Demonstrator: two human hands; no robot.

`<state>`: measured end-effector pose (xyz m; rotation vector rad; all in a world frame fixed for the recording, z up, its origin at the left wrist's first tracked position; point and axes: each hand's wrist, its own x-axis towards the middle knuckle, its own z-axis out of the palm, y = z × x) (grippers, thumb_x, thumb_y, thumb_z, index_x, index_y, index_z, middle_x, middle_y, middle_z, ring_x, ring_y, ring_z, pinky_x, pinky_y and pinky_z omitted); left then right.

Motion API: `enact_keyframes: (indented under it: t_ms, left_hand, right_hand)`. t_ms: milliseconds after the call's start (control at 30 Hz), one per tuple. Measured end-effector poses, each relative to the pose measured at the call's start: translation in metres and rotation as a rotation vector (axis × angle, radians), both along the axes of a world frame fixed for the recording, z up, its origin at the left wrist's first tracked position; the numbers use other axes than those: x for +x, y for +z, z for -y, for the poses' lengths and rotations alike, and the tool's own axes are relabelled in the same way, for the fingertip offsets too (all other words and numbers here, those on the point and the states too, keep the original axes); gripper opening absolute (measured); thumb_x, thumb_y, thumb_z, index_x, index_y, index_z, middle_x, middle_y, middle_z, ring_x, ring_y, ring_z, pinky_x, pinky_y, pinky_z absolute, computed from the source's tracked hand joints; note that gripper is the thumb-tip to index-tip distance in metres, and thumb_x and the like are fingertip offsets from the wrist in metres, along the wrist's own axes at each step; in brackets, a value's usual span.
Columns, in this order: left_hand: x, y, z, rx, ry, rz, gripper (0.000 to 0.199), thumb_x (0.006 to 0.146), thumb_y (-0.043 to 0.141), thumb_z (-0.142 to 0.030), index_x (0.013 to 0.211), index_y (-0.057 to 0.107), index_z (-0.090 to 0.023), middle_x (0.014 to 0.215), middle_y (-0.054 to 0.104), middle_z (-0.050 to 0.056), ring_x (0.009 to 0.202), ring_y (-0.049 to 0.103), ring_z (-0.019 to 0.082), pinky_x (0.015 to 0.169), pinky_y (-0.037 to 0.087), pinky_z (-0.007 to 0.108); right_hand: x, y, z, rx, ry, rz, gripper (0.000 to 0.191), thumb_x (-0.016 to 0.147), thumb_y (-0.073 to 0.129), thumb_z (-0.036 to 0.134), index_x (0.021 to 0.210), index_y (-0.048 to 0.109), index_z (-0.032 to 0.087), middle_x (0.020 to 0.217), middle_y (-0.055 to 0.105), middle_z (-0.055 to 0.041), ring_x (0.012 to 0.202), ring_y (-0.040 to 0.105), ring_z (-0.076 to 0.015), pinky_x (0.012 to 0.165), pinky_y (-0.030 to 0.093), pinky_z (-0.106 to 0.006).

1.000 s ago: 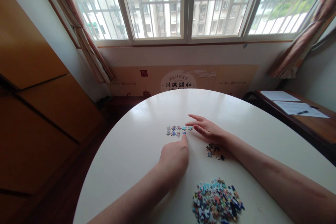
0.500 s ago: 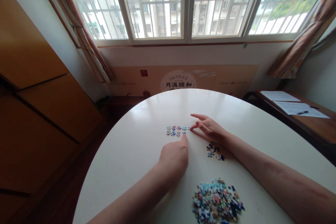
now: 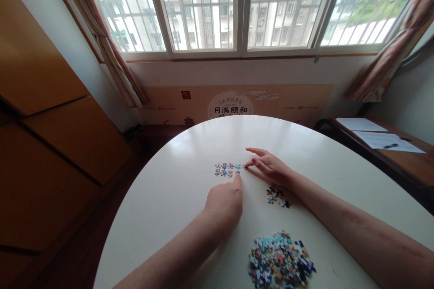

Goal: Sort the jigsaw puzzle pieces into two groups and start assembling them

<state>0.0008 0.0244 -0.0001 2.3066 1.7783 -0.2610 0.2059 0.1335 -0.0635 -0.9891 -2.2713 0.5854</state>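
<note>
Two short rows of small jigsaw pieces lie on the white round table. My left hand has its index finger stretched out, the tip on a blue puzzle piece at the right end of the nearer row; its other fingers are curled under. With fingers spread, my right hand rests one fingertip at a small puzzle piece ending the farther row. Neither hand lifts anything. Below my right wrist sits a small group of dark and white pieces.
A large heap of mixed jigsaw pieces lies near the front of the table. To the right, papers and a dark pen lie on a brown side table. A printed cardboard panel stands beneath the window beyond the table.
My right fingertip and the piece at it have shifted very slightly left, toward the row. My left hand stays almost where it was.
</note>
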Motion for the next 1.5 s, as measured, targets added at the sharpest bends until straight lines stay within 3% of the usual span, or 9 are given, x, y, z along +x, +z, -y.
enact_keyframes:
  t_ms: [233, 467, 800, 1200, 1500]
  left_hand:
    - [-0.001, -0.002, 0.0, 0.014, -0.012, -0.01, 0.073, 0.088, 0.042, -0.007, 0.159, 0.028, -0.008, 0.109, 0.074, 0.018, 0.094, 0.072, 0.027, 0.078, 0.055, 0.034]
    - [-0.004, 0.007, 0.004, 0.0, 0.043, -0.049, 0.078, 0.084, 0.042, -0.003, 0.16, 0.024, -0.008, 0.106, 0.074, 0.018, 0.093, 0.072, 0.027, 0.076, 0.055, 0.034]
    - [-0.003, 0.008, 0.003, -0.013, 0.05, -0.044, 0.071, 0.087, 0.04, -0.005, 0.157, 0.031, -0.004, 0.113, 0.072, 0.022, 0.099, 0.072, 0.03, 0.081, 0.056, 0.036]
    - [0.001, 0.007, 0.003, 0.002, 0.069, -0.036, 0.07, 0.088, 0.042, -0.004, 0.157, 0.031, -0.004, 0.114, 0.073, 0.022, 0.099, 0.072, 0.03, 0.083, 0.058, 0.037]
    - [0.003, 0.006, 0.004, 0.027, 0.068, -0.028, 0.068, 0.088, 0.042, -0.005, 0.155, 0.034, -0.001, 0.111, 0.074, 0.021, 0.098, 0.073, 0.031, 0.083, 0.058, 0.04]
  right_hand:
    - [0.0, -0.001, 0.0, -0.001, 0.014, -0.035, 0.066, 0.102, 0.028, 0.065, 0.106, 0.081, 0.027, 0.151, 0.052, -0.0105, 0.137, 0.052, -0.0326, 0.115, 0.039, -0.056]
    - [0.002, -0.005, -0.001, 0.012, 0.002, -0.08, 0.064, 0.102, 0.03, 0.065, 0.105, 0.081, 0.025, 0.147, 0.056, -0.012, 0.134, 0.054, -0.032, 0.115, 0.04, -0.055]
    - [-0.002, 0.009, 0.015, 0.078, 0.207, 0.084, 0.052, 0.104, 0.032, 0.057, 0.126, 0.073, 0.034, 0.161, 0.04, -0.0057, 0.146, 0.039, -0.0314, 0.117, 0.035, -0.057]
    - [-0.006, 0.012, 0.017, 0.077, 0.201, 0.166, 0.052, 0.104, 0.03, 0.058, 0.129, 0.07, 0.037, 0.166, 0.031, -0.0023, 0.149, 0.033, -0.0347, 0.119, 0.031, -0.058]
    - [-0.006, 0.011, 0.016, 0.099, 0.202, 0.162, 0.05, 0.104, 0.033, 0.056, 0.127, 0.072, 0.034, 0.164, 0.034, -0.0054, 0.148, 0.035, -0.0353, 0.118, 0.033, -0.059]
